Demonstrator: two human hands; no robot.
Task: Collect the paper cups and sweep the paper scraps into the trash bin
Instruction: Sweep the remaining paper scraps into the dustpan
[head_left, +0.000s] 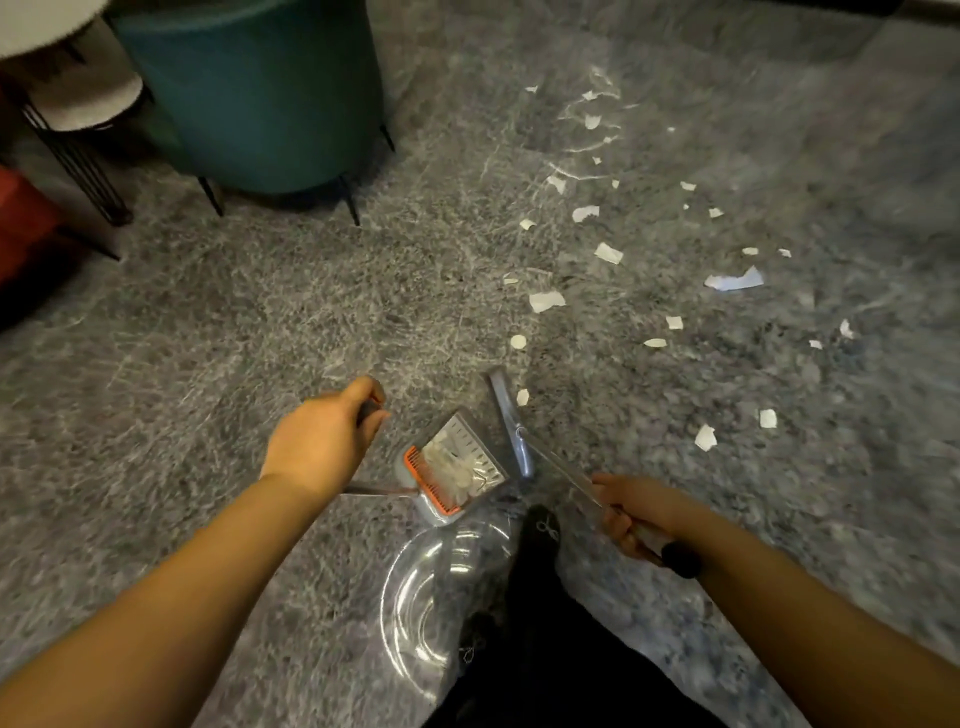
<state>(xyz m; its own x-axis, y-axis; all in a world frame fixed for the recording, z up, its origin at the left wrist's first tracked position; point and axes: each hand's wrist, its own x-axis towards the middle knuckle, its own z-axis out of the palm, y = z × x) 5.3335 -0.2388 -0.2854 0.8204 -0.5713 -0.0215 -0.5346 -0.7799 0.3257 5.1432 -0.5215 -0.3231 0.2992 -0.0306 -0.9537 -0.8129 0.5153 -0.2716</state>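
A polished, glossy stone-like floor (260, 322), grey and veined, is seen across the frame, with light reflected at the upper right. Thin matt white paper scraps (545, 300) with torn edges are scattered at the right. A dustpan (457, 467) of smooth plastic, pale with an orange comb, is seen at lower centre. A broom (511, 421) head looks smooth and greyish; its material cannot be told. A teal seat (260, 93) at the upper left appears covered in matt cloth on thin dark metal-like legs.

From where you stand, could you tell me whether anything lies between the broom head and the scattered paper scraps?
Nothing visible does: bare floor separates the broom head from the paper scraps.
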